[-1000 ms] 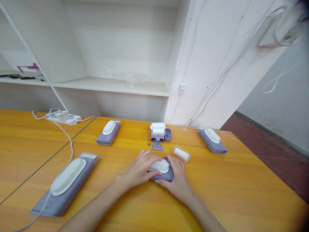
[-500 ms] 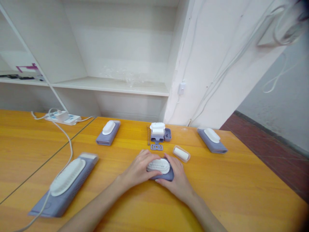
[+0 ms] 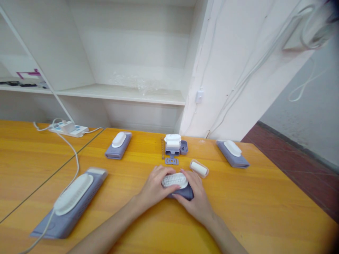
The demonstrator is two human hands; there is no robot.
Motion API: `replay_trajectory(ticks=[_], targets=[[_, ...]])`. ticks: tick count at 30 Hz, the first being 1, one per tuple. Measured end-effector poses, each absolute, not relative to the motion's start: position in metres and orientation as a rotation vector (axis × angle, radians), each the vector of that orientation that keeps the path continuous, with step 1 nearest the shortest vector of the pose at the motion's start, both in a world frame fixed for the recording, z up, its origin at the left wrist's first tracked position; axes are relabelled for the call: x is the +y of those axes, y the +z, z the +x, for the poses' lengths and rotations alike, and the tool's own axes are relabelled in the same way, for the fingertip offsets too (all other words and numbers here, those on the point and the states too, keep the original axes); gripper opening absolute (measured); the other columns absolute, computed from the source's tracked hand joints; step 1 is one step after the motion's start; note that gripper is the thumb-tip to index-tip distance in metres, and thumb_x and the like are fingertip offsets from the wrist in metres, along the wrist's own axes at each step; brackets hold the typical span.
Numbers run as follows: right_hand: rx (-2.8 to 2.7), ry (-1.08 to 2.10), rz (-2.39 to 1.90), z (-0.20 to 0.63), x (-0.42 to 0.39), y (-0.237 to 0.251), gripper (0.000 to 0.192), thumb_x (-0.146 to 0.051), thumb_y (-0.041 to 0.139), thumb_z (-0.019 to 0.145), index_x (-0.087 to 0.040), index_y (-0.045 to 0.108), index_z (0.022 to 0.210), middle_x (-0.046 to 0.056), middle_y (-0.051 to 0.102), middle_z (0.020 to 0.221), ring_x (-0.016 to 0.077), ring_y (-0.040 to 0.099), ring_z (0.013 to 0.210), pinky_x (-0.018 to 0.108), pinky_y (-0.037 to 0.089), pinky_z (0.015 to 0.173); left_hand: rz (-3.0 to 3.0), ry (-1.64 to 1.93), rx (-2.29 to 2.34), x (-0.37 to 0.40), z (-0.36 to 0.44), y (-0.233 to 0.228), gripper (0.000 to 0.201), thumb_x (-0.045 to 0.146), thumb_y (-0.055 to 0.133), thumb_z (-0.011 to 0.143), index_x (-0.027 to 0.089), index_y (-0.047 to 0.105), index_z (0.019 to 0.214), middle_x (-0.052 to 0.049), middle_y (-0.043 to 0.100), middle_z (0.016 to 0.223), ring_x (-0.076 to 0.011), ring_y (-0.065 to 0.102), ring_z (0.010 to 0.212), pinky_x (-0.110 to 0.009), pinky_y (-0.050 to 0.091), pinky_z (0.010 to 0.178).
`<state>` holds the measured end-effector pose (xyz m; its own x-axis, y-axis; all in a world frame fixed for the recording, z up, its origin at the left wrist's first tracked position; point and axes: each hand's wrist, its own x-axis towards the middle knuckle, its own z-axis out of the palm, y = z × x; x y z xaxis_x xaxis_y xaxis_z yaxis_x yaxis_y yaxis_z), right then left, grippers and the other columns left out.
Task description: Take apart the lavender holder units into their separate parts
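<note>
Both my hands are wrapped round a small brush in front of me. Its white bristled oval head [image 3: 174, 180] faces up, over a grey-purple body [image 3: 185, 192]. My left hand [image 3: 159, 183] grips the left end, thumb along the near edge of the bristled head. At the right end my right hand [image 3: 194, 192] closes round the body, its fingers against the head's far edge. The palms hide both ends of the brush. Just beyond lie a flat grey-purple plate with cutouts [image 3: 172, 161] and a clear case with a white roller [image 3: 198, 168].
A coil spring [image 3: 162, 148] lies beside stacked white and grey-purple parts [image 3: 173, 141]. Grey-purple blocks with white ovals stand at left [image 3: 118, 145] and right [image 3: 233, 153]. A larger one [image 3: 70, 203] trails a cable near a power strip [image 3: 69, 129].
The bristled head has tipped more towards me. More of the dark near side of the body shows, slightly lower and to the right. Both hands keep their hold.
</note>
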<state>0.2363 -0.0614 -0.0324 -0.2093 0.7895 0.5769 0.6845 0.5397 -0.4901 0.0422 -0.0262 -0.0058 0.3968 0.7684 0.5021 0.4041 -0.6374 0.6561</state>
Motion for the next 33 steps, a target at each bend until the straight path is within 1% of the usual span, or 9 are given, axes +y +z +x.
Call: replay_trajectory(ticks=[5, 10, 15, 22, 26, 29, 33], targets=[[-1.914, 0.146, -1.12, 0.236, -0.062, -0.03, 0.045, -0.028, 0.067, 0.078, -0.023, 0.051, 0.12, 0.011, 0.059, 0.117, 0.0268, 0.054, 0.11, 0.048, 0.044, 0.095, 2.261, 1.087, 0.958, -0.029, 0.042, -0.005, 0.035, 0.037, 0.067, 0.079, 0.021, 0.057, 0.108, -0.006, 0.062, 0.1, -0.0202, 0.055, 0.091, -0.034, 0.045, 0.082], [-1.856, 0.179, -1.121, 0.234, -0.063, -0.026, 0.03, -0.026, 0.067, 0.077, -0.023, 0.053, 0.103, 0.009, 0.06, 0.107, 0.0248, 0.056, 0.102, 0.044, 0.047, 0.087, 2.322, 1.077, 0.914, -0.026, 0.038, -0.005, 0.032, 0.036, 0.062, 0.083, 0.02, 0.055, 0.109, -0.007, 0.062, 0.101, -0.021, 0.055, 0.093, -0.036, 0.044, 0.083], [-1.853, 0.167, -1.135, 0.233, -0.064, -0.025, 0.027, -0.025, 0.067, 0.076, -0.023, 0.047, 0.094, 0.008, 0.059, 0.103, 0.0243, 0.055, 0.099, 0.043, 0.046, 0.085, 2.41, 1.052, 0.852, -0.026, 0.034, -0.003, 0.039, 0.036, 0.06, 0.083, 0.019, 0.05, 0.117, -0.01, 0.061, 0.108, -0.0231, 0.054, 0.099, -0.039, 0.043, 0.087], [-1.833, 0.199, -1.161, 0.235, -0.065, -0.026, 0.027, -0.019, 0.063, 0.076, -0.023, 0.039, 0.089, 0.008, 0.057, 0.104, 0.0223, 0.054, 0.098, 0.04, 0.046, 0.083, 2.478, 1.012, 0.856, -0.028, 0.031, -0.004, 0.052, 0.036, 0.061, 0.081, 0.019, 0.041, 0.125, -0.012, 0.055, 0.121, -0.0247, 0.051, 0.11, -0.042, 0.041, 0.095], [-1.785, 0.155, -1.162, 0.24, -0.063, -0.033, 0.025, -0.018, 0.061, 0.079, -0.023, 0.039, 0.089, 0.009, 0.057, 0.107, 0.0219, 0.055, 0.101, 0.039, 0.047, 0.085, 2.498, 1.006, 0.862, -0.028, 0.03, -0.007, 0.048, 0.036, 0.062, 0.08, 0.019, 0.041, 0.12, -0.013, 0.052, 0.124, -0.0251, 0.049, 0.114, -0.042, 0.04, 0.096], [-1.733, 0.131, -1.181, 0.244, -0.061, -0.038, 0.022, -0.019, 0.06, 0.081, -0.024, 0.04, 0.089, 0.008, 0.058, 0.107, 0.021, 0.057, 0.101, 0.036, 0.049, 0.083, 2.499, 1.004, 0.898, -0.028, 0.03, -0.009, 0.043, 0.037, 0.063, 0.08, 0.019, 0.043, 0.113, -0.013, 0.051, 0.124, -0.0244, 0.049, 0.114, -0.041, 0.04, 0.096], [-1.661, 0.077, -1.195, 0.247, -0.059, -0.04, 0.02, -0.02, 0.061, 0.081, -0.024, 0.043, 0.088, 0.008, 0.061, 0.105, 0.0206, 0.06, 0.1, 0.035, 0.049, 0.083, 2.527, 0.968, 0.935, -0.03, 0.031, -0.008, 0.027, 0.036, 0.06, 0.082, 0.019, 0.048, 0.099, -0.012, 0.052, 0.121, -0.0234, 0.05, 0.109, -0.039, 0.041, 0.092]])
